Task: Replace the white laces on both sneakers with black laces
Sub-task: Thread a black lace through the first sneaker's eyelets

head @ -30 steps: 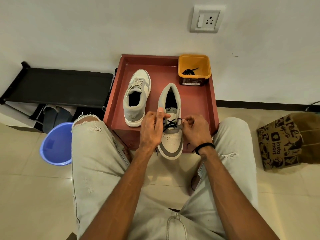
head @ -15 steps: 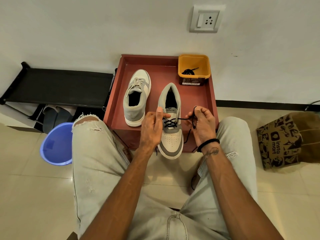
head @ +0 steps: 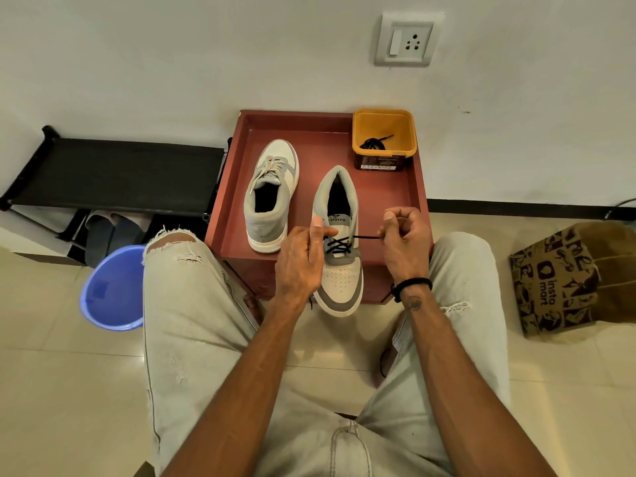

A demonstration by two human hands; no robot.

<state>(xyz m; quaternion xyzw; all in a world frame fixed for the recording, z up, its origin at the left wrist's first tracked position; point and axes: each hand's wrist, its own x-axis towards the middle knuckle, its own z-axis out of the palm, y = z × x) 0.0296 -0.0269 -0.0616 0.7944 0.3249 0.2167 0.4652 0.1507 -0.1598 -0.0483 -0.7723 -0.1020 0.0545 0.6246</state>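
Two grey-and-white sneakers stand on a red tray [head: 418, 187]. The left sneaker [head: 272, 194] keeps its white laces. The right sneaker [head: 339, 242] has a black lace [head: 339, 245] crossed through its lower eyelets, its toe hanging over the tray's front edge. My left hand [head: 303, 256] grips that sneaker's left side, thumb lying across the tongue. My right hand [head: 404, 242] pinches the black lace's end and holds it taut to the right of the shoe. A second black lace [head: 375, 142] lies in an orange tub [head: 384, 139] at the tray's back right.
A black shoe rack [head: 117, 173] with slippers under it stands at the left, and a blue bucket [head: 113, 290] sits on the floor beside my left knee. A printed paper bag [head: 571, 280] rests at the right. A wall socket [head: 406, 39] is above.
My right hand has drawn the black lace out to the right, from close against the shoe to well clear of it. My left hand has stayed on the sneaker.
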